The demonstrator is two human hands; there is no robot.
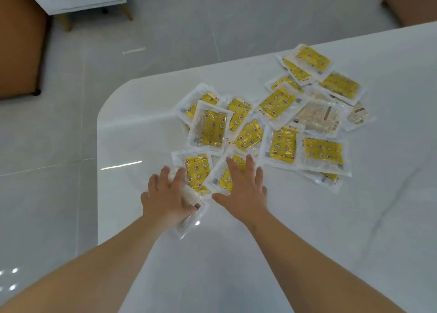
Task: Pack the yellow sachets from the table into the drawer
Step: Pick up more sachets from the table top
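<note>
Left hand (165, 194) and right hand (243, 187) rest flat, fingers spread, gripping nothing, on the nearest yellow patterned plastic sachets (197, 170); others lie ahead and rightward, nearer the right hand.

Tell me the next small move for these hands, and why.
Probably draw the pale-backed sachet and the yellow sachet together and curl the fingers round them. The left hand and the right hand lie flat on them, fingers straight, at the near edge of the pile; nothing is gripped yet.
</note>
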